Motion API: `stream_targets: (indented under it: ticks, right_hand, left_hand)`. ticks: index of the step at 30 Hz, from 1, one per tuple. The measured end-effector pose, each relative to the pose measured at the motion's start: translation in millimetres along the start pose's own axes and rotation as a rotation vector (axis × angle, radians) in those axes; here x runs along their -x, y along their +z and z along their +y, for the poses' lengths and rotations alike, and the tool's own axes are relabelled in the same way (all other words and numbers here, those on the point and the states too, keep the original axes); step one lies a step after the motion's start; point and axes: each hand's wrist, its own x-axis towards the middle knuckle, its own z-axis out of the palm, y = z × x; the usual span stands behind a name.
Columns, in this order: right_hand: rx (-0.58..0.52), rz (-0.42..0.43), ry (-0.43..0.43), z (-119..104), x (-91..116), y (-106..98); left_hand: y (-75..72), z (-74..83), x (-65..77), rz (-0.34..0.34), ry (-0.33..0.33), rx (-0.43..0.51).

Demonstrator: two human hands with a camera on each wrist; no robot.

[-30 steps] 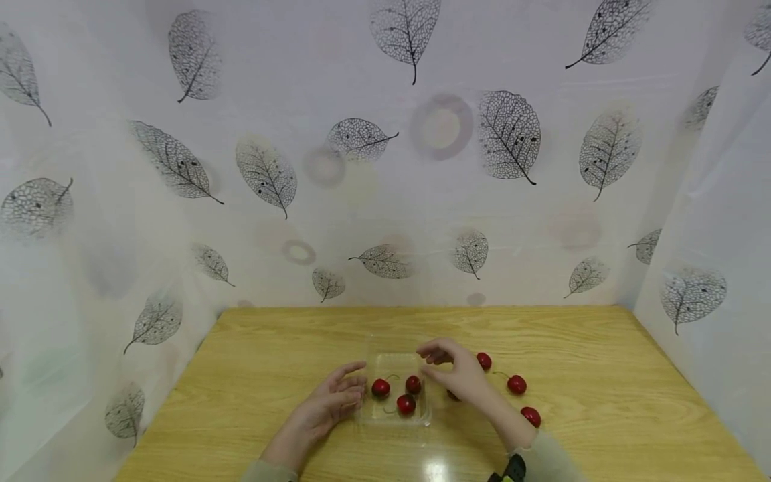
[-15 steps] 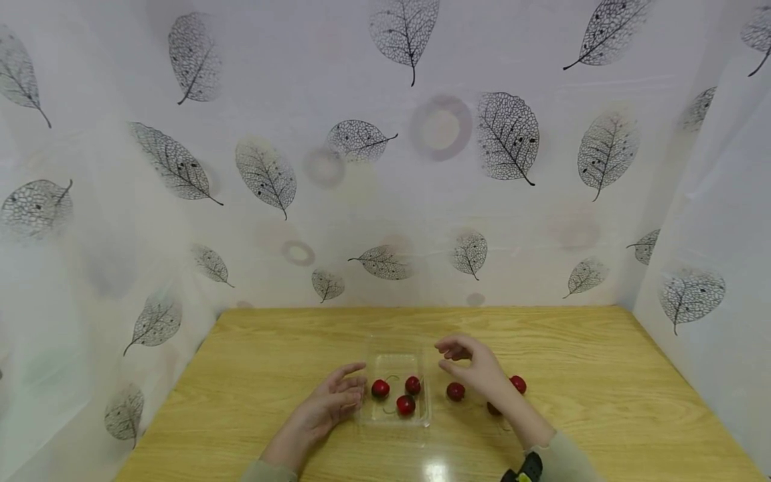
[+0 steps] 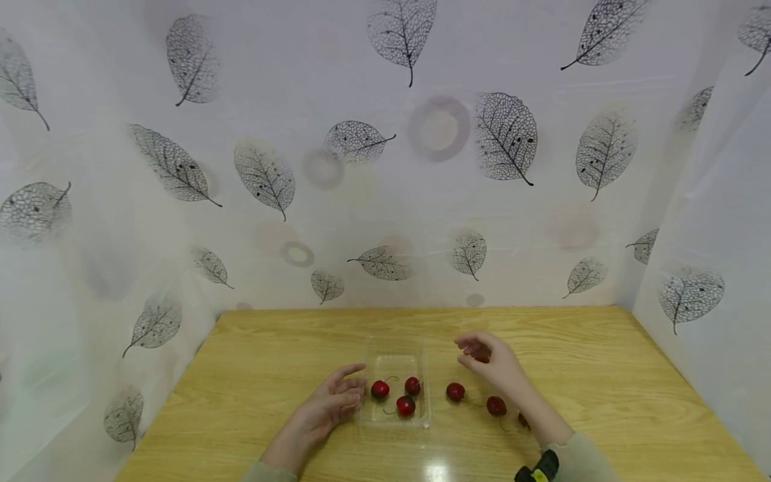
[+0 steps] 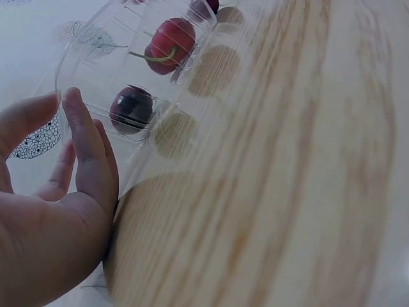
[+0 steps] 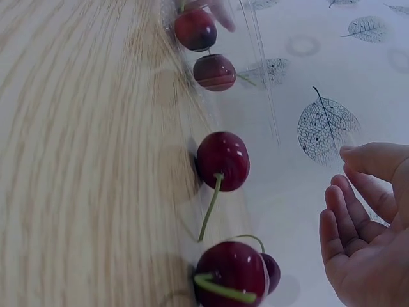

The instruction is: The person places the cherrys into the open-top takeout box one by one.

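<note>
A clear plastic box holds three dark red cherries with stems, the front one largest in the head view. My left hand rests beside the box, its extended fingers touching the left wall. To the right of the box, my right hand hovers over the table with fingers loosely bent and nothing between them. One cherry shows partly behind those fingers in the head view. Nearer to me lie a cherry, a second cherry and a third cherry half covered by my forearm.
The wooden table ends against a pale curtain printed with leaf shapes, which also closes both sides. A dark watch sits on my right wrist.
My right hand has moved rightward, away from the box and over the loose cherries, uncovering some and hiding others. The left hand and the box have stayed in place.
</note>
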Motion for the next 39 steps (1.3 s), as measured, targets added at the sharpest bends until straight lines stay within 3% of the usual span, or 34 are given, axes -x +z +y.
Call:
stream_targets:
  ticks: [7, 21, 28, 39]
  right_hand:
    - [0.028, 0.029, -0.03, 2.7, 1.5, -12.5]
    - [0.055, 0.043, 0.046, 20.8, 1.8, -26.4]
    - [0.1, 0.008, 0.109, 28.5, 1.9, -30.2]
    - [0.078, -0.058, 0.174, 41.6, 1.8, -32.9]
  left_hand:
    - [-1.6, -1.0, -0.4, -0.012, 0.006, -0.002]
    - [-1.6, -0.5, 0.1, -0.013, 0.011, -0.012]
    - [-1.2, 0.3, 1.0, -0.013, 0.009, -0.012]
    - [-1.5, -0.4, 1.1, -0.007, 0.011, -0.023]
